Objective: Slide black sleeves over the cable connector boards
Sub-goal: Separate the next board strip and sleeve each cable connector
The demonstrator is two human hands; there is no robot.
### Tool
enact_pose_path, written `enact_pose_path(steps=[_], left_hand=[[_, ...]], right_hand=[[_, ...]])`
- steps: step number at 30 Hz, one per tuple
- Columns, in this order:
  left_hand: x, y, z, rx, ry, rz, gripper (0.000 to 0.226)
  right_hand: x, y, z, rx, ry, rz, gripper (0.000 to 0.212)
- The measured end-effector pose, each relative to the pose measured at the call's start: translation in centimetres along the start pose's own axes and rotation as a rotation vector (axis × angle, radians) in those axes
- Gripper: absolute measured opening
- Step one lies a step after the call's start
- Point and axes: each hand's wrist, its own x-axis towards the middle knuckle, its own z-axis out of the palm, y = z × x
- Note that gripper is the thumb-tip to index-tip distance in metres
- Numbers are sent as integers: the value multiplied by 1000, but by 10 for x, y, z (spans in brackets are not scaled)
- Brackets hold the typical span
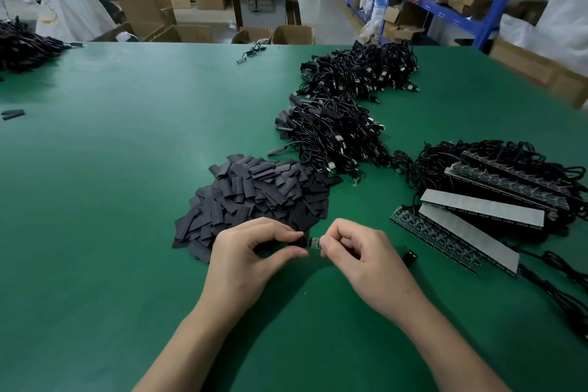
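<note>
**Table** [127, 169], contents placed from the sleeve pile [257, 200]:
- Left hand [251, 258] and right hand [359, 254]: just in front of the pile. The left pinches one sleeve [299, 242], the right a connector board [315, 242], end to end between them.
- Near cable bundle [331, 134]: behind-right, just beside the pile.
- Far cable bundle [359, 70]: further behind-right.
- Board strips [483, 210]: right, stacked on coiled cables.
- Loose plug [410, 256]: front-right.
- Lone cable [253, 51]: far behind.
- Stray sleeves [12, 113]: far left.
- Cable heap [22, 48]: far behind-left, at the table's edge.
</note>
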Motion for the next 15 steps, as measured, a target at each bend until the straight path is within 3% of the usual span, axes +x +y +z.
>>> enact_pose_path(steps=[11, 15], left_hand=[[-3, 4, 1, 215, -11, 95, 18], [-4, 1, 1, 376, -5, 219, 15]], right_hand=[[1, 9, 5, -89, -8, 15, 31], [1, 12, 7, -194, -10, 17, 30]])
